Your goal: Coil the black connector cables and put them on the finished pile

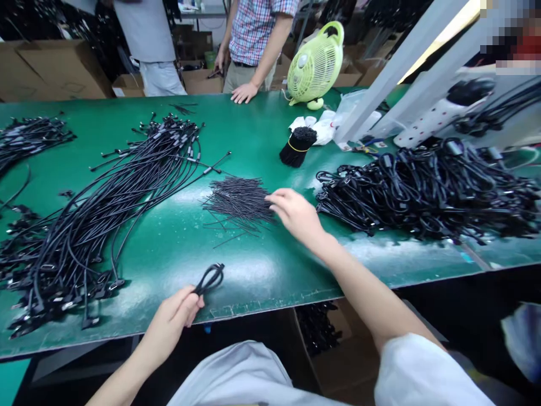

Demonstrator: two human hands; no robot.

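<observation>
Left hand: your left hand (177,313) is closed round 1 end of a black coil (211,277); the looped end sticks out past your fingers.
Coil: over the green table (262,276), near its front edge; you have it folded into loops, but whether anything binds it you cannot tell, as your fingers cover the near end.
Right hand: your right hand (298,217) is at the right edge of the wires (240,197), thumb and fingertips drawn close together; whether you have hold of a wire, you cannot tell.
Wires: loose, thin and short, spread ahead of you; a banded bundle (298,148) stands behind them.
Looped cables: the heap (422,192) to your right lies folded into loops, so that share looks done.
Long cables: the bunch (114,192) to your left lies unlooped, with 1 more group (29,141) at the far left; these look left to do.
Count: too tangled for you to number either side.
Tags: pale sleeves (158,132) sit on the long cables; any print is too small to read.
Fan: the green fan (315,65) shows you no readable brand.
Boxes: the cartons (63,67) behind carry faint marks, none legible.
</observation>
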